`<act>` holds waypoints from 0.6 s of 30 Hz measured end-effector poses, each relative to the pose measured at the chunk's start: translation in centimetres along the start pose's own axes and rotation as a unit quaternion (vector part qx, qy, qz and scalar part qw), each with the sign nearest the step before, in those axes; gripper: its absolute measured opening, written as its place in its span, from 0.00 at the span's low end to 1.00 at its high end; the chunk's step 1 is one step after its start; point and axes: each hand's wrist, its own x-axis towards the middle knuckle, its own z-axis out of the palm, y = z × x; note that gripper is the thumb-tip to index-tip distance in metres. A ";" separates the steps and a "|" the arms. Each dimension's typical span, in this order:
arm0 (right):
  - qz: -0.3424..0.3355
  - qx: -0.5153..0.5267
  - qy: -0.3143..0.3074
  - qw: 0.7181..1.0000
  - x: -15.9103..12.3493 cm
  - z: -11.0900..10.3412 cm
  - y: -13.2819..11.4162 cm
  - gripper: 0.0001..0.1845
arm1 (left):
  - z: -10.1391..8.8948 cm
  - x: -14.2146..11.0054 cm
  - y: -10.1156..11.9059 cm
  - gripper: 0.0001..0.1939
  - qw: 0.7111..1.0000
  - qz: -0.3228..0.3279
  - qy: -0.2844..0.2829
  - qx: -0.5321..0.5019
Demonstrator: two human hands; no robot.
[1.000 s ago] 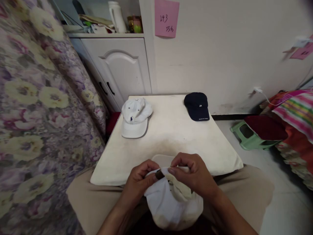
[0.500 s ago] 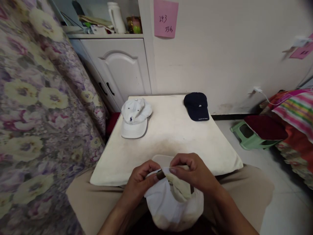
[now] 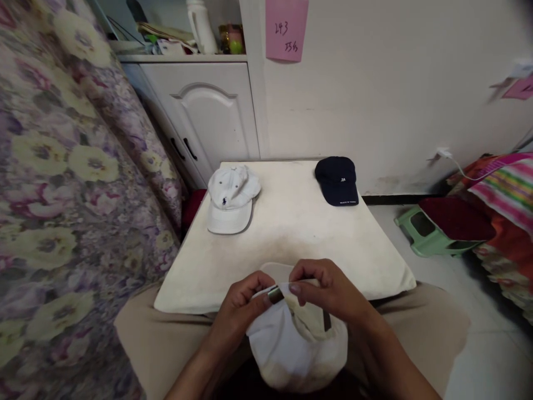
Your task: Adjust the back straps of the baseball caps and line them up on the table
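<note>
A white cap (image 3: 291, 350) rests upside down in my lap at the near edge of the cream table (image 3: 291, 233). My left hand (image 3: 239, 308) pinches its back rim on the left. My right hand (image 3: 328, 289) pinches the same rim from the right, and a small dark metal buckle (image 3: 275, 293) shows between the fingertips of both hands. Another white cap (image 3: 231, 199) with a small dark logo lies at the table's far left. A navy cap (image 3: 338, 180) lies at the far right, close to the wall.
A floral fabric (image 3: 62, 166) fills the left side. A white cabinet (image 3: 204, 116) stands behind the table, with a pink note (image 3: 286, 28) on the wall. A green stool (image 3: 433, 236) with a dark red cushion and striped bedding (image 3: 503, 194) are at the right.
Both hands keep their pinch on the cap's rim with only slight finger shifts. The view has tilted a little.
</note>
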 end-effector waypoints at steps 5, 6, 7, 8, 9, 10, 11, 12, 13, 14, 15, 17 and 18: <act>0.008 0.030 -0.002 1.000 0.4 -0.1 0.4 0.06 | 0.2 0.2 0.5 0.12 1.000 -0.003 -0.004 0.007; 0.007 0.035 -0.004 0.999 0.4 -0.1 0.4 0.06 | 0.2 0.2 0.5 0.12 1.000 -0.003 -0.004 0.006; 0.006 0.038 -0.007 0.999 0.4 -0.1 0.4 0.06 | 0.2 0.1 0.6 0.12 1.000 -0.004 -0.003 0.005; 0.006 0.042 -0.010 0.999 0.5 -0.1 0.5 0.07 | 0.3 0.1 0.6 0.13 1.000 -0.004 -0.001 0.004; 0.006 0.044 -0.012 0.999 0.5 -0.1 0.5 0.07 | 0.3 0.1 0.6 0.13 1.000 -0.004 0.001 0.003; 0.007 0.048 -0.013 0.999 0.6 -0.2 0.5 0.07 | 0.3 0.1 0.6 0.13 1.000 -0.006 0.002 0.003; 0.008 0.052 -0.015 0.998 0.7 -0.2 0.6 0.07 | 0.3 0.2 0.7 0.13 1.000 -0.008 0.002 0.004; 0.010 0.059 -0.017 0.998 0.8 -0.2 0.7 0.08 | 0.3 0.2 0.7 0.13 1.000 -0.010 0.001 0.005; 0.012 0.068 -0.020 0.997 0.8 -0.2 0.8 0.08 | 0.3 0.2 0.7 0.13 1.000 -0.012 0.000 0.007; 0.014 0.079 -0.025 0.996 0.9 -0.3 1.0 0.08 | 0.3 0.2 0.7 0.13 1.000 -0.012 -0.002 0.008; 0.016 0.089 -0.031 0.995 1.0 -0.3 1.2 0.08 | 0.3 0.2 0.7 0.12 1.000 -0.012 -0.005 0.007; 0.019 0.106 -0.042 0.993 1.3 -0.3 1.7 0.08 | 0.2 0.2 0.7 0.12 1.000 -0.010 -0.007 0.004; 0.022 0.112 -0.048 0.992 1.4 -0.4 2.0 0.08 | 0.2 0.3 0.6 0.12 1.000 -0.011 -0.007 0.002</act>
